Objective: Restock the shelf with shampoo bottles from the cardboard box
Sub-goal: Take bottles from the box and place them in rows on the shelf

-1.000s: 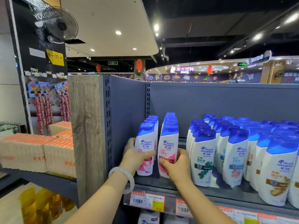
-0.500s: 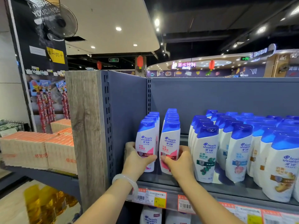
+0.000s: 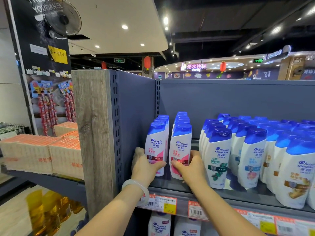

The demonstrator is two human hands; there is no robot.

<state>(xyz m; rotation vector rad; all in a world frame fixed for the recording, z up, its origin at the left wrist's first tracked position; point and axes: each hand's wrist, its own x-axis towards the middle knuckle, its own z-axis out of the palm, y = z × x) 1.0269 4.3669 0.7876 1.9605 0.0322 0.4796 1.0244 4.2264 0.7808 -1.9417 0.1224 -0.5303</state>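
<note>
Nearest the camera, both forearms reach up over the price-tag rail (image 3: 170, 204) at the front lip of the grey shelf (image 3: 179, 186), the left wrist wearing a pale bangle (image 3: 136, 189). Just past that lip, the left hand (image 3: 144, 167) curls round the lower part of the front pink-label bottle in the left row (image 3: 155, 147), fingers behind it and thumb across its front, while the right hand (image 3: 190, 166) grips the front pink-label bottle in the second row (image 3: 181, 150) the same way. Both bottles stand upright on the shelf, close to the front edge, so I judge this pair placed or nearly so, with only squaring-up and letting go left. Behind each, a file of blue caps runs back toward the rear panel, and both rows look close to full. Rightward, the green-label row (image 3: 217, 160) and the further rows also stand packed from front to back. No cardboard box shows in this view, so how much stock remains cannot be told. Room is tight: the left hand sits between its bottle and the slotted side panel (image 3: 136, 116), a narrow gap separates the two pink rows, and the right hand lies just beside the green-label row. Withdrawing straight back over the front lip looks like the free path; open space above the caps is generous.
</note>
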